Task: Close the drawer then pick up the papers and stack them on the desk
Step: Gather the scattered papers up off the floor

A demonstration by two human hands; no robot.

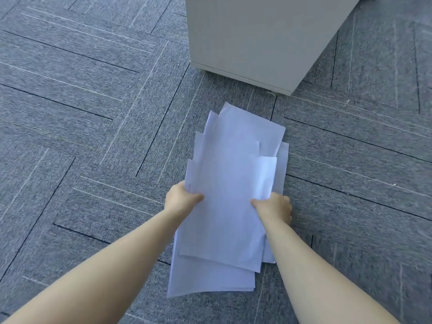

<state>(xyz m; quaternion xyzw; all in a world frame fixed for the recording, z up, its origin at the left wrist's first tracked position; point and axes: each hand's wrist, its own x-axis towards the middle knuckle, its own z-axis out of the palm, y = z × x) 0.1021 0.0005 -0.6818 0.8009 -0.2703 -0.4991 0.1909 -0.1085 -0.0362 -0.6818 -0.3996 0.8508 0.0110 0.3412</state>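
Observation:
A loose, uneven stack of white papers point(229, 188) is in the middle of the head view, over the grey carpet. My left hand point(181, 197) grips the stack's left edge, thumb on top. My right hand point(274, 206) grips its right edge the same way. The sheets are fanned out of line, with corners sticking out at the far end and near end. I cannot tell whether the stack's near end rests on the carpet. A light grey cabinet point(254, 40) stands beyond the papers; its drawer front is not in view.
Grey carpet tiles point(93, 113) with dark seams cover the floor all round. The cabinet's bottom corner with a small foot point(272, 92) sits just past the far end of the papers. No desk top is in view.

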